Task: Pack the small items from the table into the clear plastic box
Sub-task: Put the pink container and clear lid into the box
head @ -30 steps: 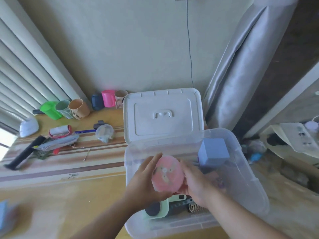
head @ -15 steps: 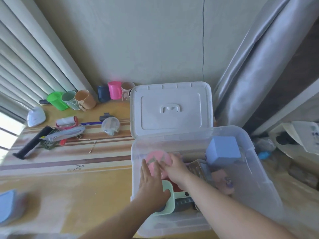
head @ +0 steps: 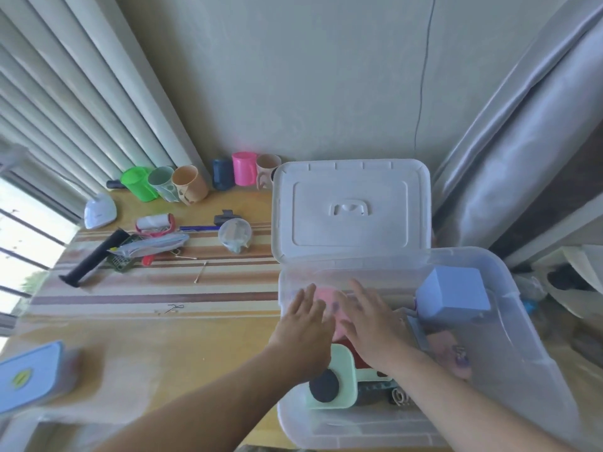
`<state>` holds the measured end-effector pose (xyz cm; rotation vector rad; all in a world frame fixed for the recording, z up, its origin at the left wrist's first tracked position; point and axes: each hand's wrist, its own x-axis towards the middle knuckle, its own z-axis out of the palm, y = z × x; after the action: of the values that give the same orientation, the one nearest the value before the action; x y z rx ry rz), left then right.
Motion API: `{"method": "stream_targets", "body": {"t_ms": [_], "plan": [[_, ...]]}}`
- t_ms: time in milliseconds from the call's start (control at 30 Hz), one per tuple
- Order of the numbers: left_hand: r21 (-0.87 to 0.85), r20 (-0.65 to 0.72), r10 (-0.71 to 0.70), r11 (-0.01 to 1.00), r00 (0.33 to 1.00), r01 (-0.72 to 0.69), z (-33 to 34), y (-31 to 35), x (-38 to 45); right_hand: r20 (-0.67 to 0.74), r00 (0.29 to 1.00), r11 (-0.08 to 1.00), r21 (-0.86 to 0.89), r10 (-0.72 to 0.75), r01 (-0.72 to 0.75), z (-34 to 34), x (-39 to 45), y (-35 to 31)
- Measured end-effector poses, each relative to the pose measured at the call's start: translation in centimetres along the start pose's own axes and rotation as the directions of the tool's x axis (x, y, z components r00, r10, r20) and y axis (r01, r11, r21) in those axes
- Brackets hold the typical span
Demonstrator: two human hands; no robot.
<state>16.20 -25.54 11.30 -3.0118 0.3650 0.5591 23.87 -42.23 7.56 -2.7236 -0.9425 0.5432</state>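
The clear plastic box stands at the table's right end, its white lid propped open behind it. Inside the box, at its far left, lies a pink round item. My left hand and my right hand are both in the box with fingers spread flat over that pink item, which shows between them. Also in the box are a light blue cube, a pale green device with a dark disc and a pink pouch.
Several cups line the wall at the back left. A lint roller, a black bar, a clear round container and cotton swabs lie on the striped mat. A blue-lidded box sits near left.
Both hands carried the pink item down from above the box to its far left corner; the fingers that gripped it now lie spread flat over it.
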Motion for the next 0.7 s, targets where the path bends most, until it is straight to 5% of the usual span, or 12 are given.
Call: {"method": "stream_targets", "body": {"t_ms": [100, 233, 367, 467, 600, 700], "plan": [[-0.161, -0.261, 0.178, 0.961, 0.949, -0.224, 0.0, -3.9, -1.5, 0.014, 0.996, 0.991, -0.1, -0.091, 0.092, -0.2, 0.1, -0.7], [-0.449, -0.477, -0.115, 0.884, 0.871, -0.129, 1.2, -10.8, -4.5, -0.128, 0.986, 0.994, 0.013, -0.103, 0.105, -1.1, 1.5, -2.7], [-0.513, -0.338, -0.353, 0.846, 0.873, 0.144, 5.3, -19.9, -7.0, -0.468, 0.869, 0.978, 0.043, -0.159, 0.202, -2.5, 5.5, -7.5], [-0.468, -0.202, -0.378, 0.848, 0.904, 0.249, 7.8, -26.6, -7.9, -0.51, 0.839, 0.958, 0.091, -0.19, 0.272, -3.0, 10.8, -13.0], [-0.369, -0.023, -0.411, 0.851, 0.911, 0.374, 9.6, -34.6, -7.2, -0.341, 0.931, 0.97, 0.151, -0.13, 0.191, -1.4, 21.0, -19.0], [-0.305, -0.048, -0.476, 0.844, 0.878, 0.441, 10.5, -39.8, -6.0, -0.138, 0.99, 0.983, 0.175, -0.023, 0.047, 1.1, 27.7, -21.2]]}}
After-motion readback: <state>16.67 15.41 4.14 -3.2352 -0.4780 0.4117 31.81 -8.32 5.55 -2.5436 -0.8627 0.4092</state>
